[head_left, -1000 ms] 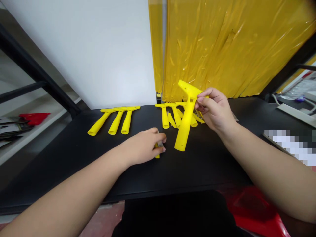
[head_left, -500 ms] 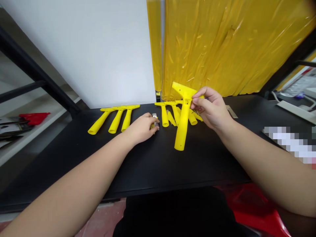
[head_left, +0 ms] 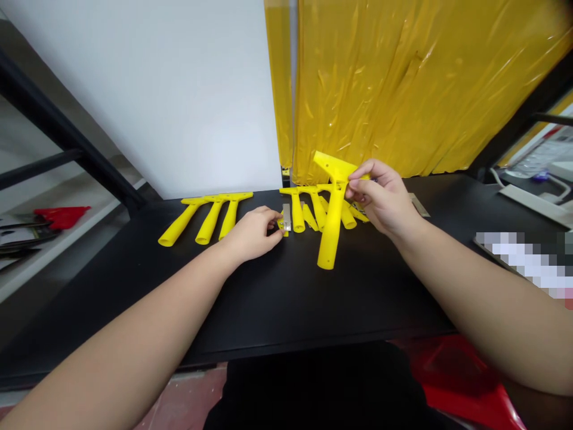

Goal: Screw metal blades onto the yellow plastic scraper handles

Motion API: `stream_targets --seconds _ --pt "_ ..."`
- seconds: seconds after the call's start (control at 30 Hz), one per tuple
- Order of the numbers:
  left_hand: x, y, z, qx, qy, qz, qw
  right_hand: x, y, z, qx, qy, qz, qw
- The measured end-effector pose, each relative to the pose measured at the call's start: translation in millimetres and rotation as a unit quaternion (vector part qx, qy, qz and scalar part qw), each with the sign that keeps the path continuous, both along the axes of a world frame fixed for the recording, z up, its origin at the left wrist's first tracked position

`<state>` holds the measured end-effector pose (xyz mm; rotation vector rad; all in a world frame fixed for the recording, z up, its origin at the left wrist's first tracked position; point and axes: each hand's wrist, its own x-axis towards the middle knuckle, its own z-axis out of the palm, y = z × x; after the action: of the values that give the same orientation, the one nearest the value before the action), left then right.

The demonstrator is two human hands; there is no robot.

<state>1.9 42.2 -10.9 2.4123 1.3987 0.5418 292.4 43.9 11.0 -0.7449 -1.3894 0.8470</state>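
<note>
My right hand (head_left: 384, 200) grips the wide head of a yellow plastic scraper (head_left: 331, 221), held upright above the black table (head_left: 286, 298) with its hollow handle pointing down. My left hand (head_left: 251, 233) pinches a small grey metal blade with a yellow clip (head_left: 285, 218), just left of a loose pile of yellow scraper handles (head_left: 313, 206) lying behind the held scraper.
Three yellow scrapers (head_left: 208, 216) lie side by side at the table's back left. A yellow plastic curtain (head_left: 403, 89) hangs behind, beside a white wall. A metal strip (head_left: 418, 205) lies at the back right. A red object (head_left: 60, 215) rests on the left shelf. A red stool (head_left: 465, 382) stands below the table.
My left hand carried the small blade piece from the table's middle back toward the pile of handles. The held scraper tilted slightly more upright in my right hand.
</note>
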Motion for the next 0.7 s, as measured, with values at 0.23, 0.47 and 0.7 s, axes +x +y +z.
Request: stream_targets --seconds 0.23,0.47,0.7 --pt "3 -4 11.5 0.054 -0.118 0.043 0.991 -2 0 -5 -0.02 -0.027 0.044 0.998" --pt "14 -23 14.6 -0.25 -0.342 -0.105 0.899 -13 -13 -11 -0.05 -0.091 0.137 0.985" --pt "12 -27 23.9 -0.239 -0.417 -0.011 0.877 -12 -15 -12 0.006 -0.186 0.119 0.975"
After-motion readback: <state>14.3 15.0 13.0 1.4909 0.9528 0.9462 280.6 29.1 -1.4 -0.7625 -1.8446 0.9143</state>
